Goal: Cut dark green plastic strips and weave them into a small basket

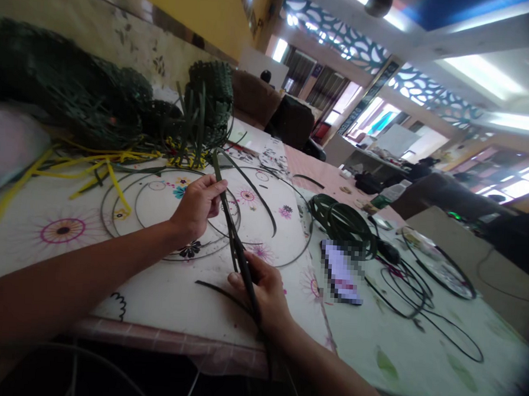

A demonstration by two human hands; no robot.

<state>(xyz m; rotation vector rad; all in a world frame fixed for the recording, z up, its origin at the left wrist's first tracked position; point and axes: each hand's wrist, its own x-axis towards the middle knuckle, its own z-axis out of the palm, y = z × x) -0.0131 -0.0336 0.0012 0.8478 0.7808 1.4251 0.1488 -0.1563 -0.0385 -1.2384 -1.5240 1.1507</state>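
My left hand [200,203] is closed, with thumb and fingers pinching several long dark green flat strips [228,214] above the flowered tablecloth. Lower down and nearer to me, my right hand [266,289] grips the same strips, its thumb on the left side of them. Between the hands the strips run slanting and partly split apart. One loose end curves away to the right beyond my left hand. Under my hands lie thin wire-like hoops [311,224] on the cloth. A short dark strip [217,291] pokes out left of my right hand.
Dark green woven baskets [210,95] stand at the back left, with yellow strips [93,165] around them. To the right are a coil of green strip [343,223], a pixelated flat item [341,273], loose loops of cord [413,288] and a plastic bottle [391,194]. Chairs [290,119] stand behind the table.
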